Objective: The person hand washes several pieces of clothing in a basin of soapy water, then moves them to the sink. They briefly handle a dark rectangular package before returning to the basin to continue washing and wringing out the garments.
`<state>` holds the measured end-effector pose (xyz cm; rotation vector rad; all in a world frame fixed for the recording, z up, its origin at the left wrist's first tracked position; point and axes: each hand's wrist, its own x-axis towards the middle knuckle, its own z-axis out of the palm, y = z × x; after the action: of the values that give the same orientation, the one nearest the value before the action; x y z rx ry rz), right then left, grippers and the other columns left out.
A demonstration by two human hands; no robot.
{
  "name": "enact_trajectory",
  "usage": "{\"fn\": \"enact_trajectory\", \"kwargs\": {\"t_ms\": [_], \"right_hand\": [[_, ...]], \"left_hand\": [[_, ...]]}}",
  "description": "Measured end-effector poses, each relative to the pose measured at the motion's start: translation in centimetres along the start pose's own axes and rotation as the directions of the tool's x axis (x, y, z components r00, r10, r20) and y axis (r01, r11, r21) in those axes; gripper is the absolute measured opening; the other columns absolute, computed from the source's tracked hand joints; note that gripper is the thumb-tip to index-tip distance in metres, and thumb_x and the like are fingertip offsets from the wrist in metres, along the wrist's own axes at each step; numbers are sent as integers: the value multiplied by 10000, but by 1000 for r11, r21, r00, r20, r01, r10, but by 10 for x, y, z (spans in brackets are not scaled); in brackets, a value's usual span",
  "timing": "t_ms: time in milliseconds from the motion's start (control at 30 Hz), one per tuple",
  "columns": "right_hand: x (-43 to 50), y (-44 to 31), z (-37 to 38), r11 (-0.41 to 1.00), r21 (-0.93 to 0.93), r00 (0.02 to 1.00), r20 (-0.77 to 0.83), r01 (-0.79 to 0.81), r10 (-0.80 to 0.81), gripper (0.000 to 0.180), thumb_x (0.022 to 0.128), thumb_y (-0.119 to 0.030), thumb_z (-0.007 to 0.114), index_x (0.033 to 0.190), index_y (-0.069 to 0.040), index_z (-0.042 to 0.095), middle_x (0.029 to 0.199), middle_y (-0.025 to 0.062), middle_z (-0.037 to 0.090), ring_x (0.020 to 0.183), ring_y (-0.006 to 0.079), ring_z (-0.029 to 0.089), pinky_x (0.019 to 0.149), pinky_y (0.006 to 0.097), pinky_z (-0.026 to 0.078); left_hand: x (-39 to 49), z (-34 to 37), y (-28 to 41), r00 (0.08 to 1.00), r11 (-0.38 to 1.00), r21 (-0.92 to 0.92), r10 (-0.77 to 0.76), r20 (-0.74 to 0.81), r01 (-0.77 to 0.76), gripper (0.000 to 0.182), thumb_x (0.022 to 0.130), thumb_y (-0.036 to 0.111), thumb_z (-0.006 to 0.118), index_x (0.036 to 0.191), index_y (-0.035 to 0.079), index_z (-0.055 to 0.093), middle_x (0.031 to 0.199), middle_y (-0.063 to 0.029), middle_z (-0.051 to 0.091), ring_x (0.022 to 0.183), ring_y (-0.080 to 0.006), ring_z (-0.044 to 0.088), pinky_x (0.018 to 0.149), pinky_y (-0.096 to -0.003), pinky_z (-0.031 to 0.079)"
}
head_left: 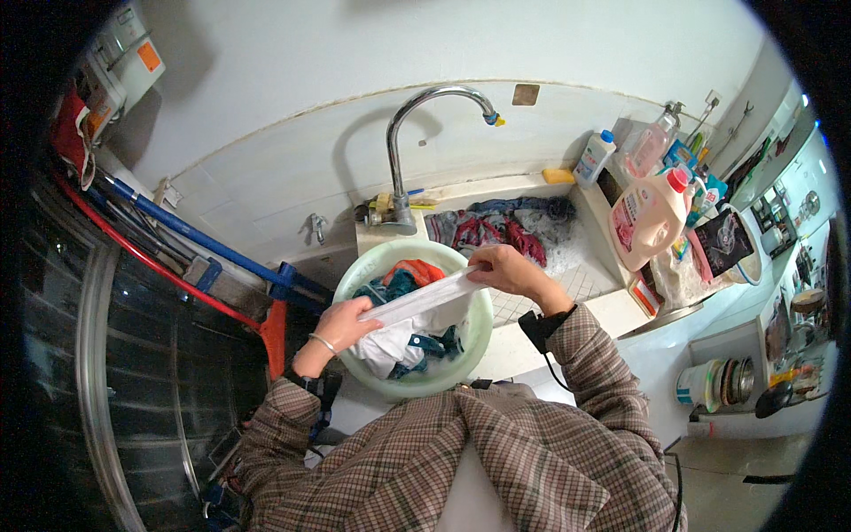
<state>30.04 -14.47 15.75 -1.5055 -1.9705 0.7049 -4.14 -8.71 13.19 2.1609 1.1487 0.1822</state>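
Observation:
A strip of white cloth (425, 296) is stretched between my two hands over a pale green plastic basin (484, 332). Its lower left end is gripped by my left hand (339, 329), which wears a bangle. My right hand (510, 271) pinches the upper right end between thumb and fingers. Below the strip, the basin holds wet laundry: a white garment (382, 349), dark teal cloth (402, 284) and an orange piece (419, 271). Whether the strip is part of the white garment is hard to tell.
Behind the basin rises a chrome gooseneck faucet (395, 146). Dark and red clothes (508, 229) lie in the tiled sink (578, 282) among suds. On the right ledge stand a pink detergent jug (645, 216) and a white bottle (594, 159). Blue (199, 226) and red poles lean at left.

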Motion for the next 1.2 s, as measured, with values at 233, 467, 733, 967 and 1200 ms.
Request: {"fn": "enact_trajectory", "kwargs": {"t_ms": [233,467,733,967,1200], "right_hand": [[-14,10,-19,999,-1,969,-246,-37,36,205,745,-70,633,938,-6,660,838,142,628,741,262,621,688,341,502],[18,64,13,978,-129,954,-271,-165,125,165,825,-175,622,955,-82,664,762,145,656,685,304,640,627,367,502],[45,103,55,964,-160,954,-249,-210,167,215,776,-210,658,917,-47,664,855,142,672,780,332,640,722,399,510],[53,122,58,946,-57,913,-288,-318,289,218,808,-259,641,915,-69,650,836,127,662,819,311,618,749,368,492],[39,152,75,855,497,909,-272,-147,315,203,825,-143,679,1015,-82,638,1011,49,610,905,152,595,779,301,484]], "left_hand": [[-42,-26,-12,986,776,-618,-29,164,125,243,764,171,750,778,60,533,730,69,471,667,-38,428,577,-224,372],[-6,-30,-55,991,815,-571,-131,-15,99,184,813,67,670,944,10,553,884,-8,604,820,-84,557,733,-242,461],[24,9,-102,932,648,-759,-231,-280,-68,339,726,-53,644,1030,56,543,962,-12,571,902,-127,544,824,-264,430],[33,3,-121,910,535,-844,-327,-256,-45,276,774,-15,648,1034,37,573,984,-14,579,921,-134,548,821,-262,438],[36,12,-144,915,694,-719,-270,-300,-30,197,816,42,629,1012,52,608,977,4,601,864,-109,552,775,-254,445]]}}
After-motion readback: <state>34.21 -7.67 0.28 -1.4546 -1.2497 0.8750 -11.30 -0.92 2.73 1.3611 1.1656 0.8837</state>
